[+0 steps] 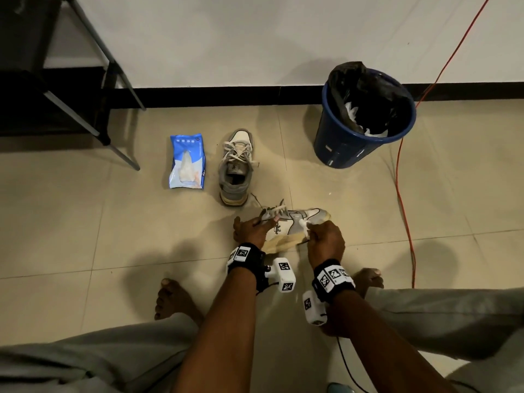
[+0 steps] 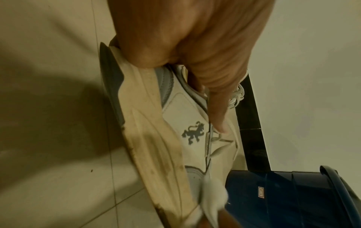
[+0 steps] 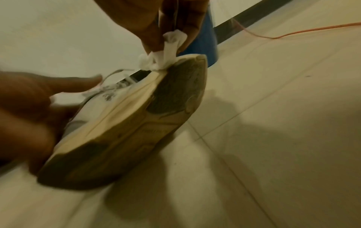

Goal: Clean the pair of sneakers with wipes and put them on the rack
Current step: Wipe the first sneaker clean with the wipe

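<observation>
We steady the sneaker (image 1: 295, 222) with the left hand (image 1: 251, 229) gripping its stiff collar (light, bendable); the right hand (image 1: 326, 241) pinches a soft wipe (image 3: 166, 50).

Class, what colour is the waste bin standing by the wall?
The bin is dark blue, lined with a black bag; it shows best in the head view.

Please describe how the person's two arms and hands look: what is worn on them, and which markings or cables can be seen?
Both forearms are bare, with no sleeves. Each wrist has a black band with white square-patterned marker tags: left wrist band, right wrist band. A white boxy camera block with similar tags sits by each band: left block, right block. A thin black cable hangs from the right block.
</observation>
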